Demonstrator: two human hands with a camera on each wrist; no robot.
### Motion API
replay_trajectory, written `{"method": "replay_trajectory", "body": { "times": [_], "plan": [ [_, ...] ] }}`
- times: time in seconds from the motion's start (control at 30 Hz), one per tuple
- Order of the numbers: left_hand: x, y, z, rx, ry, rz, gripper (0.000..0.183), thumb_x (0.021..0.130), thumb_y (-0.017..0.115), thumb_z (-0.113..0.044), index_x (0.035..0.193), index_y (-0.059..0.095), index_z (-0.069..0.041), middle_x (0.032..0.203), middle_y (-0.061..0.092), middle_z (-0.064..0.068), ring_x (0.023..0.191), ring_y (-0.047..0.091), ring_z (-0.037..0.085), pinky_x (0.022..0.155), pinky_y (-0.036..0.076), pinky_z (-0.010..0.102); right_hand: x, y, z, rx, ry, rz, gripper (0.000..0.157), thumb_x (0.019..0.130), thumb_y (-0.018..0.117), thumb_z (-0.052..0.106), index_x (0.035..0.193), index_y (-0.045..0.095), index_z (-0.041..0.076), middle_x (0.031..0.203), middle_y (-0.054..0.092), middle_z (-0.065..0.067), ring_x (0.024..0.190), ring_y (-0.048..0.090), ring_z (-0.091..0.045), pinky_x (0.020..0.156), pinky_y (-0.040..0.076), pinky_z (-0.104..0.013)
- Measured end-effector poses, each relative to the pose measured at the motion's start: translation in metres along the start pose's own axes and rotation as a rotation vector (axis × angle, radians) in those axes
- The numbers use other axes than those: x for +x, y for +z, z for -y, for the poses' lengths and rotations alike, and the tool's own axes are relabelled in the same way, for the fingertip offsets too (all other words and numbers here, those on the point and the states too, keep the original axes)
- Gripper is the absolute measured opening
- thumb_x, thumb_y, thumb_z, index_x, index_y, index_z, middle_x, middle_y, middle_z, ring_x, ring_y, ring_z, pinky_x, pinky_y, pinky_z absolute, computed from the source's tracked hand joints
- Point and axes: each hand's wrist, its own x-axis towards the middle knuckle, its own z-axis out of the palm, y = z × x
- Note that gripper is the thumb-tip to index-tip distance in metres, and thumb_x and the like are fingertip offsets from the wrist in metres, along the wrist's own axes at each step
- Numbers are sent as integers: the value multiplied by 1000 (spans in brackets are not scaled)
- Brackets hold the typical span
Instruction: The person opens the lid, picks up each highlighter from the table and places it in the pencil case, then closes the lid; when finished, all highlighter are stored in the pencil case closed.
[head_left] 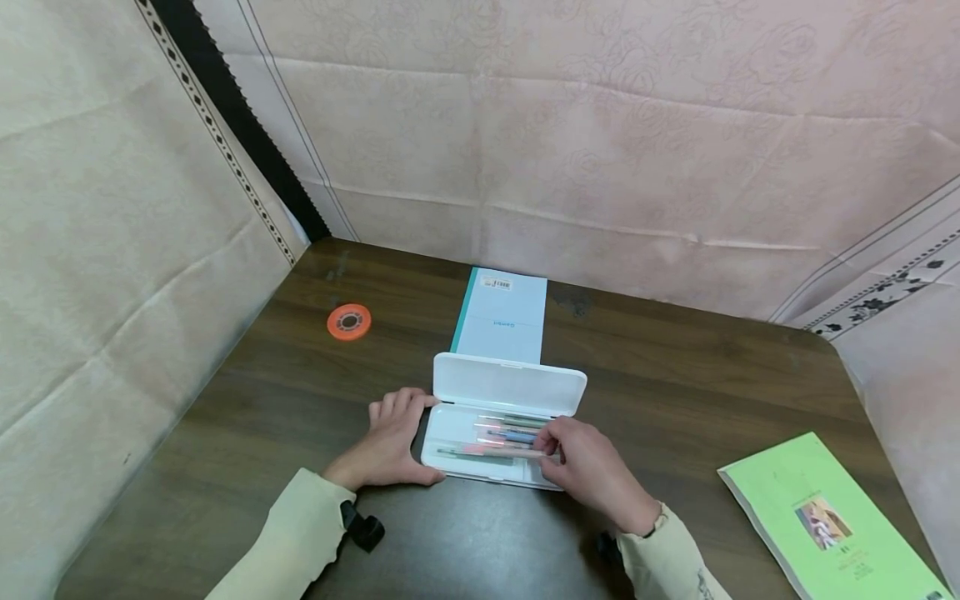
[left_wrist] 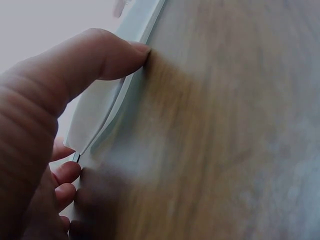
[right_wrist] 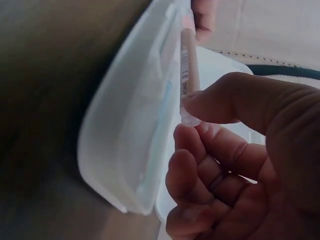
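Note:
A white pencil case (head_left: 510, 383) lies open on the table, its lid raised at the back. My left hand (head_left: 390, 442) grips the case's left end, with the thumb at the front edge and the fingers toward the hinge. Over the right part of the tray, my right hand (head_left: 591, 462) pinches the end of a pen (right_wrist: 190, 70) between thumb and fingers. This pen has a pale beige-pink barrel with a printed label and lies lengthwise above the tray. Behind it in the case are several other pens, including a blue pen (head_left: 513, 436).
Behind the case lies a light blue box or booklet (head_left: 504, 312) with a barcode label. An orange tape roll (head_left: 348, 322) sits at the back left of the wooden table (head_left: 675, 392). At the right lies a green book (head_left: 832, 521). Patterned cloth hangs around the table.

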Motion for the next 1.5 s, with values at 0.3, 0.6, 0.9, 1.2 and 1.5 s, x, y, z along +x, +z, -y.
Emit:
{"method": "replay_trajectory", "body": {
  "times": [0.3, 0.6, 0.9, 1.2, 1.5],
  "plan": [
    [-1, 0, 0, -2, 8, -2, 91, 64, 86, -49, 135, 43, -12, 130, 42, 10, 117, 34, 29, 86, 21, 44, 7, 18, 10, -57, -25, -24, 13, 79, 68, 4, 83, 63, 15, 83, 57, 7, 75, 52, -9, 68, 46, -25],
    [0, 0, 1, 0, 11, 2, 91, 64, 85, -49, 136, 43, -11, 131, 42, 10, 117, 34, 29, 86, 21, 44, 11, 25, 10, -58, -7, -49, 15, 81, 70, 7, 85, 62, 19, 79, 54, 11, 74, 47, -7, 67, 43, -24],
    [0, 0, 0, 2, 3, -2, 93, 63, 86, -49, 137, 43, -10, 130, 42, 11, 117, 35, 30, 86, 21, 44, 9, 12, 9, 65, 41, -44, 13, 84, 71, 8, 89, 64, 16, 78, 55, 11, 67, 49, -7, 62, 42, -22],
    [0, 1, 1, 5, 8, -7, 94, 63, 86, -49, 137, 43, -10, 131, 42, 10, 117, 34, 30, 85, 21, 43, 5, -19, 6, 122, 39, -112, 16, 84, 72, 6, 97, 65, 13, 82, 58, 9, 70, 52, -8, 62, 45, -22],
    [0, 2, 2, 4, 14, -11, 94, 63, 86, -49, 137, 43, -10, 130, 42, 10, 117, 34, 30, 85, 21, 43, 1, -52, -6, 158, 34, -210, 19, 86, 74, 9, 103, 65, 11, 83, 60, 4, 74, 55, -12, 65, 48, -23]
  ]
}}
